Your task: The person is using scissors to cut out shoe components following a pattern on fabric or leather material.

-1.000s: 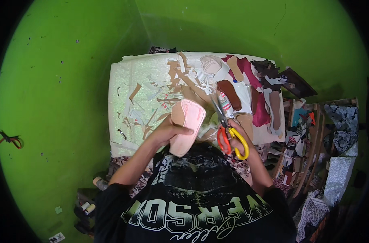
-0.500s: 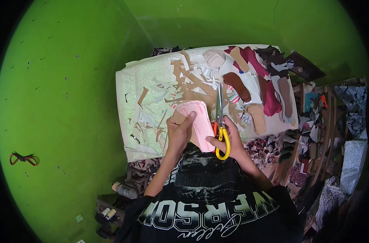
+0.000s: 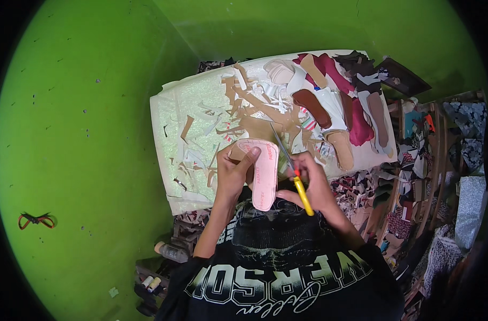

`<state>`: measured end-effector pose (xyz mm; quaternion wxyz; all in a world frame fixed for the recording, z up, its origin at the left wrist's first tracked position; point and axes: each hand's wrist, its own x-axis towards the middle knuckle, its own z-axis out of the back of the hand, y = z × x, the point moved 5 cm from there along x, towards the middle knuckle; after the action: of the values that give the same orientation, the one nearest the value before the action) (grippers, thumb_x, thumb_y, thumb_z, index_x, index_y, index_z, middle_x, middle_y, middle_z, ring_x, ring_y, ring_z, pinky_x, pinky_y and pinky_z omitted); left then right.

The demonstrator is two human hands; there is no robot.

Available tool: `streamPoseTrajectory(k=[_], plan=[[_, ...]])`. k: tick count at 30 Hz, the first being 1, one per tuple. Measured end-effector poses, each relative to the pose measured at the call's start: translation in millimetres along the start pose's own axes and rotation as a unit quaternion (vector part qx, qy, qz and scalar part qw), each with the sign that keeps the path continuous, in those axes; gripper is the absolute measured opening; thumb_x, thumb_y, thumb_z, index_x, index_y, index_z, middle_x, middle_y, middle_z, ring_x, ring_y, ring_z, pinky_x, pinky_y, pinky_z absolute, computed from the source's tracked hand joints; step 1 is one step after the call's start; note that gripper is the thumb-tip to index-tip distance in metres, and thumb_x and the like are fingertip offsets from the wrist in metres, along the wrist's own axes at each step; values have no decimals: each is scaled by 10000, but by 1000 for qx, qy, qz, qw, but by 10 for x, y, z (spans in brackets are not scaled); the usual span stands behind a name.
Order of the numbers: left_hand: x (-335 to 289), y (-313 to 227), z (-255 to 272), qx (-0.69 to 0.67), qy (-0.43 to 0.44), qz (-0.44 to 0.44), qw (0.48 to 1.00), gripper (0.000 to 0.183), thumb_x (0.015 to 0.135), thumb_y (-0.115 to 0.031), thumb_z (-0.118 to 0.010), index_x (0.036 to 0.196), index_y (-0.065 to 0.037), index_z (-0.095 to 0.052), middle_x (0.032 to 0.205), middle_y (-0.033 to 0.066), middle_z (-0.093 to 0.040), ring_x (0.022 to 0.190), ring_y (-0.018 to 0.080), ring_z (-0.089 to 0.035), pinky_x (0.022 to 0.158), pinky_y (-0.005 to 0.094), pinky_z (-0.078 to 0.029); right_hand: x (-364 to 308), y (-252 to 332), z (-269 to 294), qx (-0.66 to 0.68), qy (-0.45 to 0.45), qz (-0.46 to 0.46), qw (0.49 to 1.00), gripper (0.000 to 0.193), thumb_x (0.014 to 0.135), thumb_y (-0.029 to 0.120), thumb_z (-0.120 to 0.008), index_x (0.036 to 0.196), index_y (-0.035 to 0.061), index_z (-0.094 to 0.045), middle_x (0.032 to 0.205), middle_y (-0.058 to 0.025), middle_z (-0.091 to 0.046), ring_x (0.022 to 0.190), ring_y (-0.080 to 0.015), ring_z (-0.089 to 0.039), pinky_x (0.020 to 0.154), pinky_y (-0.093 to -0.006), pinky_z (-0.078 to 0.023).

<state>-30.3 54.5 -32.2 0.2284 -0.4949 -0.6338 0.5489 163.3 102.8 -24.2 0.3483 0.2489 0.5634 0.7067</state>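
Observation:
A pale pink insole piece (image 3: pixel 264 176) with red print stands nearly upright in front of my shirt. My left hand (image 3: pixel 232 174) pinches it, thumb on its face and fingers behind. Brown board (image 3: pixel 237 153) shows behind its upper left. Scissors (image 3: pixel 302 195) with yellow and orange handles are in my right hand (image 3: pixel 316 184). Their blades slant up and left, tips beside the insole's upper right edge. My right thumb points at the insole's lower right edge; I cannot tell whether it touches.
A white-covered table (image 3: pixel 174 120) lies ahead, strewn with brown and white offcuts (image 3: pixel 254 107). Brown sole shapes (image 3: pixel 311 108) and maroon pieces (image 3: pixel 360 128) lie on its right. Fabric scraps (image 3: pixel 356 195) heap beyond its near right corner. A green wall (image 3: pixel 94 160) rises at left.
The insole has turned more upright and dropped slightly. The scissors have tilted, their tips swinging left, and my right thumb has come off the insole's face.

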Motion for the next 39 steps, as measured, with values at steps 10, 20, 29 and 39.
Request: streamPoseTrajectory(k=[10,20,29,39], plan=[[-134,-157,-47,84,156,-21,984,100,902,-81,-707,903,13,-674,699,-43,-598,569,19,-447,501,198,-315,-22,644,489,-196,99,19,975,895,483,449,-960,1136,-3,-549,916,-114,-626,790,-264,-626,720,-351,-522],[-274,-288,-86,72,146,-40,986,89,885,-55,-713,907,11,-658,697,-45,-578,585,10,-448,514,193,-316,-156,649,400,-169,172,-43,970,964,411,562,-944,1088,-4,-556,804,-97,-618,677,-297,-605,682,-355,-495],[-382,-318,-119,103,182,15,978,87,877,-28,-712,932,22,-668,734,-20,-589,578,20,-444,501,198,-309,-198,828,443,-194,160,59,966,815,527,488,-940,1030,-21,-551,741,-165,-610,607,-342,-617,570,-386,-490],[-474,-431,-184,130,199,49,970,134,828,28,-737,951,23,-684,775,19,-655,637,46,-519,544,217,-383,-231,880,480,-224,177,89,954,783,555,509,-919,1007,-13,-549,717,-135,-589,577,-304,-597,548,-373,-489]])
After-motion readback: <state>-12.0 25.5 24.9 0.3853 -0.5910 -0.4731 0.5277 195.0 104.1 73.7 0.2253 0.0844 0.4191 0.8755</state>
